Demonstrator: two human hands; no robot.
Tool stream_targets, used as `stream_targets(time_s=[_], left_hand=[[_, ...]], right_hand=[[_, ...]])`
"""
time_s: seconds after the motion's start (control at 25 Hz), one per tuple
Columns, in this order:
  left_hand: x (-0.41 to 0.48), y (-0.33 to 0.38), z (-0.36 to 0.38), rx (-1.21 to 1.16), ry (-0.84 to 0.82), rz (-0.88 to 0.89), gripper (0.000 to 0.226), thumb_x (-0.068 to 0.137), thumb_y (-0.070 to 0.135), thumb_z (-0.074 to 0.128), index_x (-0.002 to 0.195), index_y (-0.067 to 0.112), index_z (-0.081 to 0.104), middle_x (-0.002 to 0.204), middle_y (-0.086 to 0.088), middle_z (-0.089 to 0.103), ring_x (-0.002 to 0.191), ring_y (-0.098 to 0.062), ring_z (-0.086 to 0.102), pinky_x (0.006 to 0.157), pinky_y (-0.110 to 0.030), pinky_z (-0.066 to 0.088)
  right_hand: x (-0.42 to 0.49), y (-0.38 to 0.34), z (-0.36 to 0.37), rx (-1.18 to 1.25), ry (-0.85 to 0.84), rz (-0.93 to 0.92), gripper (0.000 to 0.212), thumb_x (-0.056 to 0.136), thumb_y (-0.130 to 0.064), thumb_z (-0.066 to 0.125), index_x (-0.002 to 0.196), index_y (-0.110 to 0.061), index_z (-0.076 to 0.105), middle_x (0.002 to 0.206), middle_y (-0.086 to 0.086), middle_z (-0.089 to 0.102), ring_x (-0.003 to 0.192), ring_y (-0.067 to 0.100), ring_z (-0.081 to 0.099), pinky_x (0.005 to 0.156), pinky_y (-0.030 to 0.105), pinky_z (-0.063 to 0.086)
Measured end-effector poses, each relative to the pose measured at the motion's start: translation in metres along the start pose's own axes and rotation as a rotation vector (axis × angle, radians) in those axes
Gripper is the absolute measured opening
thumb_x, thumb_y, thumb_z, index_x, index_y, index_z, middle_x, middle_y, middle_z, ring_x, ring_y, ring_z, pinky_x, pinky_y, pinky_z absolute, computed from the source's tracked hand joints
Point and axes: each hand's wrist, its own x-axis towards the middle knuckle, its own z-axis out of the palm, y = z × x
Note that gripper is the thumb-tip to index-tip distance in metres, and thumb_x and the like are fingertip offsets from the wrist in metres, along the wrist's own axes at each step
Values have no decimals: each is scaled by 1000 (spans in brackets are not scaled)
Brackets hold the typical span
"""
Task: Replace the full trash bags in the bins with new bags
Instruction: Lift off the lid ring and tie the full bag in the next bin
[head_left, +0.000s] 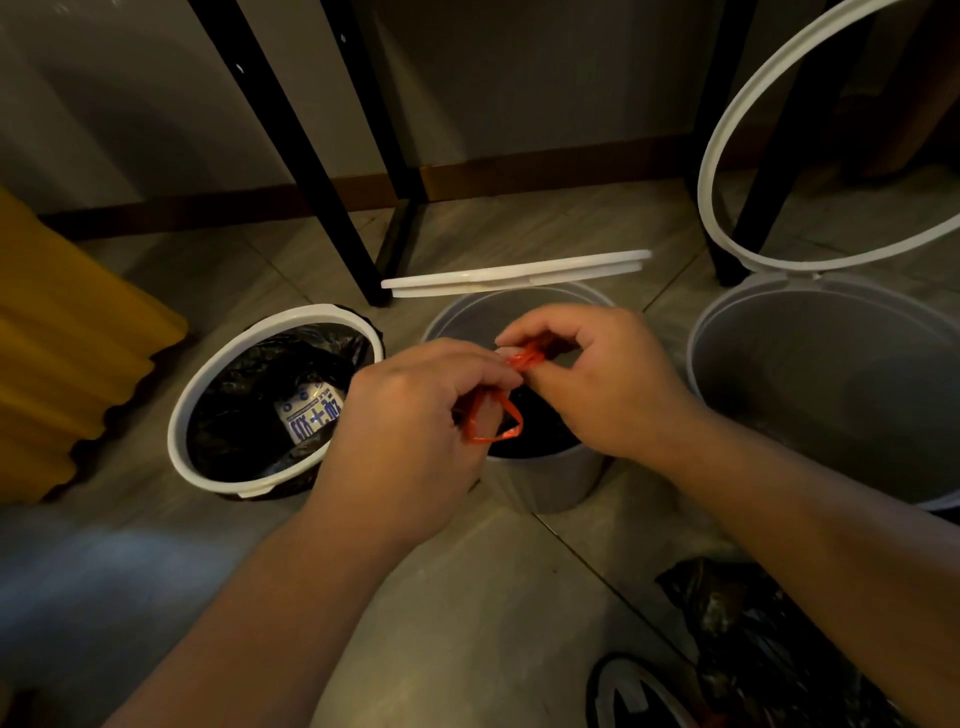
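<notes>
I see my left hand (410, 415) and my right hand (608, 384) both pinching the red string (523, 359) of the black bag (543, 423). That bag sits inside the middle bin (550, 483). The left bin (208, 374) holds a milk box (309, 415)

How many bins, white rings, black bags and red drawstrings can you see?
Bins: 3
White rings: 3
Black bags: 3
Red drawstring: 1
Total: 10
</notes>
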Motion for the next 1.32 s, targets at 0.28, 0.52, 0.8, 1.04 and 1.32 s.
stream_targets(time_s=[0.28, 0.52, 0.8, 1.04, 1.32], left_hand=[[-2, -9, -6, 4, 78, -42, 28, 96, 3, 71, 118, 17, 79, 110, 19, 69, 104, 17, 58, 92, 1, 40], [-11, -19, -2, -103, 99, -365, 23, 104, 30, 56, 120, 35, 72, 89, 22, 76, 91, 8, 69, 81, -14, 53], [-32, -46, -3, -38, 21, -729, 24, 101, 18, 62, 91, 38, 69, 78, 23, 75, 75, 13, 68, 67, -17, 47], [-45, -58, 2, 128, -81, -797, 22, 95, 19, 60, 86, 36, 70, 74, 14, 75, 72, -4, 68, 61, -16, 44], [-46, -65, -5, 166, -95, -829, 25, 95, 19, 60, 82, 39, 69, 70, 12, 74, 70, -8, 69, 67, -30, 55]], right_hand=[[-2, 3, -18, 380, 14, 83, 23, 96, -3, 71, 113, -18, 76, 106, 4, 80, 103, 19, 77, 91, 39, 64], [8, 21, -22, 446, 230, 231, 23, 91, 0, 76, 95, -22, 77, 85, 4, 79, 80, 18, 78, 73, 24, 60], [11, 68, -66, -170, 338, 516, 21, 92, -18, 77, 85, -36, 70, 77, -12, 74, 74, 0, 71, 70, 22, 52], [12, 74, -67, -354, 270, 473, 21, 93, -13, 75, 89, -33, 71, 81, -17, 66, 78, -1, 62, 66, 16, 41], [9, 79, -65, -427, 211, 478, 32, 92, -12, 75, 82, -40, 64, 81, -19, 62, 80, -2, 59, 68, 17, 42]])
